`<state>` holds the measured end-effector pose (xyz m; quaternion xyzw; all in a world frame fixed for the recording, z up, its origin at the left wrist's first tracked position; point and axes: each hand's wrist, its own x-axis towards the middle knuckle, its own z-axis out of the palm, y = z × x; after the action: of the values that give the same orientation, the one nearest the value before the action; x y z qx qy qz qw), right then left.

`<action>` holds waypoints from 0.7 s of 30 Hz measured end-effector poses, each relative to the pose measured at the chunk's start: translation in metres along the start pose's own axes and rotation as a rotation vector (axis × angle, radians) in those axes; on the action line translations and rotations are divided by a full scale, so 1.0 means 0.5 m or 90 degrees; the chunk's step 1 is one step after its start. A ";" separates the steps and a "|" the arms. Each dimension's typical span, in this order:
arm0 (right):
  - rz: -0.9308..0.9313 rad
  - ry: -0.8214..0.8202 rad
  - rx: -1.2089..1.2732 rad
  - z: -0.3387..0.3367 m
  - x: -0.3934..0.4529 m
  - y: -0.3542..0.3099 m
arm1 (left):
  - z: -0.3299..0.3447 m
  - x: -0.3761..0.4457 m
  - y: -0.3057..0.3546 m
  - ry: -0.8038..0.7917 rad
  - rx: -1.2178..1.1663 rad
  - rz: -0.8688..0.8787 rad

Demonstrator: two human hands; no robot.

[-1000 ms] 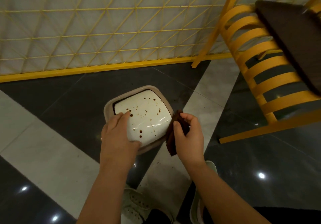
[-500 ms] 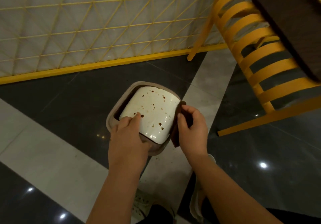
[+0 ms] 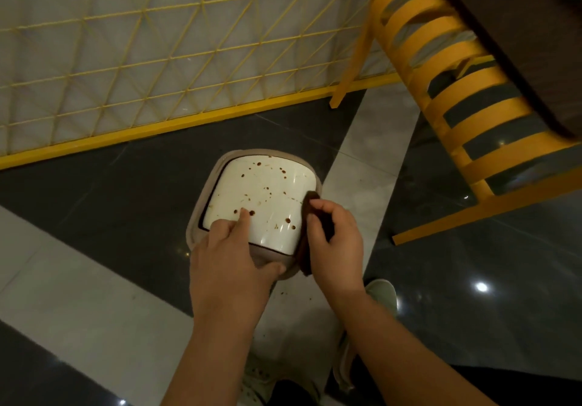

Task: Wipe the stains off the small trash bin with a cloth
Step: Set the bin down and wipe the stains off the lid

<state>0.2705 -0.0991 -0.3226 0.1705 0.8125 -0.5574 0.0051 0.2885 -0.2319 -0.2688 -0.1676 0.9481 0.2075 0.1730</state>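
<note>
A: Location of the small trash bin [image 3: 252,197]?

B: On the floor [image 3: 94,204], straddling a dark tile and a pale stripe, just short of the yellow lattice fence [image 3: 151,59]. Seen from above: white swing lid [image 3: 261,204] tilted inside a beige rim [image 3: 195,219], a dark gap showing along the left edge.

A: Condition of the lid?

B: Spattered with brown stains [image 3: 288,220], scattered from the far edge down to the near right corner. A few brown specks also on the pale tile near the rim (small, hard to make out).

A: Left hand [image 3: 230,264]?

B: Open, not gripping. Laid flat over the near left corner of the bin, one fingertip [image 3: 244,213] on the lid beside a stain, thumb along the near rim.

A: Right hand [image 3: 333,245]?

B: Closed on a dark brown cloth [image 3: 310,201], pinched between thumb and fingers. Cloth pressed against the right edge of the lid, lower end hanging past the rim.

A: Surroundings?

B: Yellow slatted chair [image 3: 466,97] to the right, well apart from the bin, with a dark brown seat cushion [image 3: 510,43] on top. Pale shoes [image 3: 382,295] visible beneath the forearms, one just below the right wrist.
</note>
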 end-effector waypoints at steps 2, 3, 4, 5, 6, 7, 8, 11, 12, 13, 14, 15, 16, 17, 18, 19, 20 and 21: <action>0.015 -0.004 0.013 0.001 -0.014 0.001 | 0.000 0.002 0.003 0.000 0.005 -0.003; 0.023 -0.012 0.019 0.001 -0.028 0.007 | 0.000 0.004 0.006 0.010 0.004 -0.005; 0.025 -0.018 0.024 0.000 -0.044 0.016 | 0.000 0.005 0.008 0.022 0.000 -0.006; 0.017 -0.024 0.021 0.000 -0.059 0.028 | 0.000 0.007 0.010 0.031 -0.006 -0.010; -0.003 -0.030 0.012 0.000 -0.075 0.041 | 0.001 0.008 0.012 0.038 -0.008 -0.013; -0.027 -0.036 0.000 0.000 -0.088 0.052 | 0.001 0.009 0.014 0.041 -0.008 -0.017; -0.049 -0.044 -0.008 -0.001 -0.097 0.059 | 0.002 0.010 0.015 0.043 -0.006 -0.020; -0.132 -0.051 -0.023 -0.004 -0.087 0.053 | 0.003 0.011 0.015 0.050 -0.002 -0.027; -0.155 -0.044 -0.032 -0.004 -0.071 0.044 | 0.003 0.011 0.015 0.052 0.001 -0.028; -0.157 -0.036 -0.035 -0.003 -0.052 0.036 | 0.004 0.012 0.016 0.055 0.002 -0.028; -0.133 -0.027 -0.028 -0.002 -0.031 0.029 | 0.004 0.012 0.017 0.057 0.001 -0.028; -0.092 -0.014 -0.010 -0.002 -0.013 0.023 | 0.004 0.012 0.019 0.058 0.002 -0.029; -0.046 -0.003 0.009 -0.002 -0.002 0.020 | 0.003 0.012 0.021 0.056 0.004 -0.033; -0.004 0.004 0.022 -0.001 0.001 0.024 | 0.002 0.012 0.022 0.053 0.005 -0.038; 0.031 0.002 0.026 0.000 -0.007 0.035 | 0.001 0.011 0.023 0.049 0.003 -0.042; 0.056 -0.009 0.030 0.003 -0.025 0.050 | 0.000 0.011 0.024 0.046 0.000 -0.045; 0.072 -0.023 0.043 0.006 -0.049 0.065 | -0.001 0.011 0.023 0.044 -0.006 -0.045; 0.084 -0.039 0.055 0.011 -0.076 0.080 | -0.002 0.012 0.022 0.044 -0.012 -0.045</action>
<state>0.3166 -0.1017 -0.3532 0.2067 0.7743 -0.5952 0.0594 0.2786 -0.2241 -0.2667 -0.2094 0.9450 0.2043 0.1460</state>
